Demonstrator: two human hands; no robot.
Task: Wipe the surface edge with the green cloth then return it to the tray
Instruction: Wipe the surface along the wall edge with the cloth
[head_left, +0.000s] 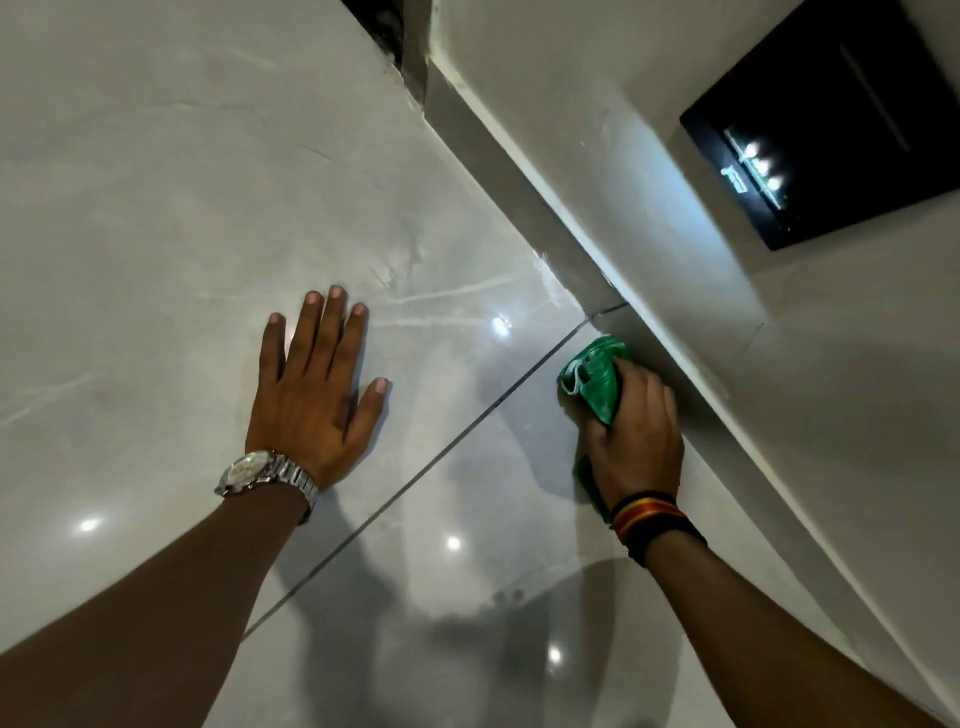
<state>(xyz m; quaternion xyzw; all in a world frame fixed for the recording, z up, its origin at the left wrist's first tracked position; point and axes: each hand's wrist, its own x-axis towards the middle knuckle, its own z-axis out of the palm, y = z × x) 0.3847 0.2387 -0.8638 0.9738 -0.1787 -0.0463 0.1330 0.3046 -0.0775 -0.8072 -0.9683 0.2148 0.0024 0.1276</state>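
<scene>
A crumpled green cloth (592, 376) is pressed on the glossy grey tiled surface (208, 208), right against the raised edge (566, 254) that runs diagonally from top centre to lower right. My right hand (634, 436) is shut on the cloth, covering its rear part; a bit of green shows below the palm. My left hand (317, 384) lies flat on the tile to the left, fingers spread, holding nothing. A metal watch sits on that wrist. No tray is in view.
A dark grout line (441, 452) crosses the tiles diagonally between my hands. Beyond the edge rises a pale wall (779, 389) with a black glossy panel (831, 119) at the upper right. A dark gap (384, 26) opens at the top centre.
</scene>
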